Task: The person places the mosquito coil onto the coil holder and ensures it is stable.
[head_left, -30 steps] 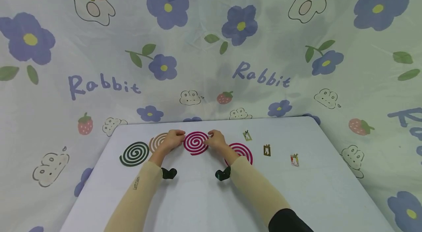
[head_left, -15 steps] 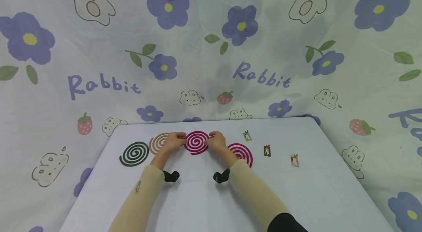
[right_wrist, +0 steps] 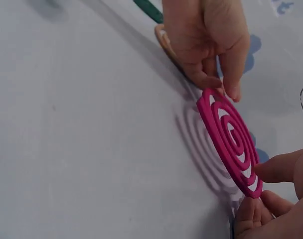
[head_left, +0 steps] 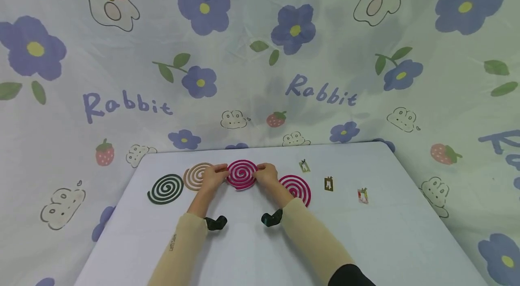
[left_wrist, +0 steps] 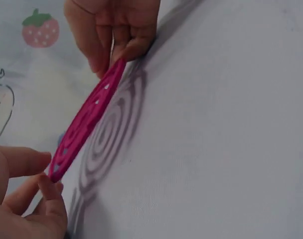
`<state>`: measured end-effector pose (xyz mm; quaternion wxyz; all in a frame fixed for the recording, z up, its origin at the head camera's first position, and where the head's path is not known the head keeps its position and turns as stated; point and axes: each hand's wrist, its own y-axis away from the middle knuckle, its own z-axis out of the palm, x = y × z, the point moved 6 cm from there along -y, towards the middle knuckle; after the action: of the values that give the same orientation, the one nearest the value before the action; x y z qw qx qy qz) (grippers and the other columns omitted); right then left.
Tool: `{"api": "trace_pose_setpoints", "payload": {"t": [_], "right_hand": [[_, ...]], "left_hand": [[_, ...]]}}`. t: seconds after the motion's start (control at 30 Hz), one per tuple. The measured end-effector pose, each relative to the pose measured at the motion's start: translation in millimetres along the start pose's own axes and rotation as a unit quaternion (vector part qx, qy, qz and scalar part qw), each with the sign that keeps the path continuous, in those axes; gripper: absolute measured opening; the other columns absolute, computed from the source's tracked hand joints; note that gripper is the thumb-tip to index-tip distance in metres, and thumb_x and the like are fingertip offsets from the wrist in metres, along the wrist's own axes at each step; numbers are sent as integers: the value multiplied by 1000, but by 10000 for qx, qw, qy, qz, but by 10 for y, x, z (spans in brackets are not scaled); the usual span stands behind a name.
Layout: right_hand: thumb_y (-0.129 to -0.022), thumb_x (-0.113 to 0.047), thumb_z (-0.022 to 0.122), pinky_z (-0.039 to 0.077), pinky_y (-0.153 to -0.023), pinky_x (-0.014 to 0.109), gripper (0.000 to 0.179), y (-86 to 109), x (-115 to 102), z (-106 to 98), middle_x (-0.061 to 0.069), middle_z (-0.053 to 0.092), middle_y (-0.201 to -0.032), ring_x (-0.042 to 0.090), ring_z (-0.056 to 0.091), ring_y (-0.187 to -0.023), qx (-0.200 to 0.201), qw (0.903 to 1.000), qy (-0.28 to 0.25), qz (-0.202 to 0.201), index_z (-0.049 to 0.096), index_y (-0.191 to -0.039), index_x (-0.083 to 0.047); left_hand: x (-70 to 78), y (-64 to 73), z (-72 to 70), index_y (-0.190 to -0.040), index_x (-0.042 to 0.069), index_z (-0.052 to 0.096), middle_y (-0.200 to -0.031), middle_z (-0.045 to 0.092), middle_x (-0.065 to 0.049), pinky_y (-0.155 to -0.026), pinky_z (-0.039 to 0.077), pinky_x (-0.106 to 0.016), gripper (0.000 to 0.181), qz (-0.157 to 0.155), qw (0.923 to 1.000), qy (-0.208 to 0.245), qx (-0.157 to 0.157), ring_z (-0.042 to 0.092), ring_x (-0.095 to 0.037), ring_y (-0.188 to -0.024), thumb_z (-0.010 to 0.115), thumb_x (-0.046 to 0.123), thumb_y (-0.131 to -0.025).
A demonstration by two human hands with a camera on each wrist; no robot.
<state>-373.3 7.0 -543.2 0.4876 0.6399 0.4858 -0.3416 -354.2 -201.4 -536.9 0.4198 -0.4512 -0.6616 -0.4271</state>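
Observation:
In the head view a magenta mosquito coil (head_left: pixel 241 174) is held by its two opposite edges. My left hand (head_left: pixel 214 177) pinches its left edge between thumb and fingers. The opposite edge is pinched by my right hand (head_left: pixel 266 175). In the left wrist view the coil (left_wrist: pixel 86 122) slants, its spiral shadow set apart on the white tabletop below. From the right wrist the coil (right_wrist: pixel 230 139) shows its spiral gaps. Behind my left hand lies a tan coil (head_left: pixel 185 179), partly hidden. A second magenta coil (head_left: pixel 308 192) lies under my right forearm, which covers part of it.
A dark green coil (head_left: pixel 165 189) lies at the table's left. To the right, a light small metal stand (head_left: pixel 304 166), a brown-gold one (head_left: pixel 328 184) and a red-and-white one (head_left: pixel 363 196) are spaced apart. A printed curtain (head_left: pixel 252 65) hangs behind the table (head_left: pixel 243 254).
My left fingers have come down to the coil's left edge, and the left forearm has swung right. The magenta coil sits slightly higher and tilted. My right hand has barely moved.

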Motion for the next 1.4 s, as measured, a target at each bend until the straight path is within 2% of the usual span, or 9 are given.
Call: {"api": "trace_pose_setpoints", "payload": {"t": [0.17,0.27,0.33,0.43,0.57,0.77,0.9,1.1,1.4], "right_hand": [[-85,-3,70,51,-86,32,31,35,12,32,15,62,-115,23,57,-103,-177,9917,-1233,321,67,-114,3],[-86,-1,68,49,-90,34,28,65,23,42,16,61,-118,24,56,-106,-187,9803,-1896,519,67,-114,2],[-87,0,67,50,-89,32,27,76,27,44,16,61,-117,23,56,-104,-167,9748,-2162,517,68,-114,3],[-88,0,67,51,-81,27,26,91,26,41,15,62,-114,19,57,-97,-145,9695,-2414,388,68,-113,3],[-88,-1,67,49,-67,23,26,130,22,22,12,64,-103,14,56,-81,-98,9673,-2520,247,68,-114,2],[-90,-8,68,48,-69,28,26,224,31,-10,10,64,-99,15,54,-76,-158,9653,-2588,295,67,-116,-2],[-92,-11,67,50,-74,29,23,289,71,-17,9,63,-106,17,54,-84,-258,9643,-2592,482,68,-114,-5],[-92,-12,67,50,-71,25,23,328,8,-72,9,63,-108,18,55,-85,-283,9587,-2789,488,68,-114,-6],[-91,-14,69,51,-68,24,19,342,-202,-268,8,65,-102,16,57,-81,-92,9697,-2442,-1,71,-109,-9]], "left_hand": [[-59,26,-1,-123,-9,61,-120,62,-23,-67,48,-15,36,-117,9946,968,361,57,-8,-89,66,-3,-88],[-113,30,32,-127,-9,58,-121,62,-18,-69,48,-14,39,-397,9805,1900,321,57,-2,-83,66,-1,-89],[-148,47,67,-132,-8,54,-122,61,-12,-73,47,-12,44,-673,9629,2601,247,56,0,-85,65,0,-91],[-162,103,116,-139,-7,45,-119,59,-6,-78,46,-11,51,-1018,9255,3641,208,54,0,-89,63,-1,-92],[-127,201,143,-139,-5,46,-114,58,-4,-81,46,-14,50,-1136,8913,4382,260,51,-5,-89,62,-4,-92],[-119,333,167,-136,1,51,-120,58,-4,-87,45,-20,45,-1092,8911,4405,79,50,-12,-102,63,3,-93],[-137,413,201,-139,-2,43,-122,53,-7,-93,46,-25,47,-1073,8818,4592,-91,51,-15,-107,59,2,-95],[-46,499,241,-144,-1,39,-114,57,-4,-88,47,-26,54,-716,8956,4390,-58,57,-11,-95,60,-2,-93],[111,563,322,-144,10,44,-127,57,-13,-82,54,-30,59,-425,9141,4033,-57,65,-18,-97,67,1,-90]]}}
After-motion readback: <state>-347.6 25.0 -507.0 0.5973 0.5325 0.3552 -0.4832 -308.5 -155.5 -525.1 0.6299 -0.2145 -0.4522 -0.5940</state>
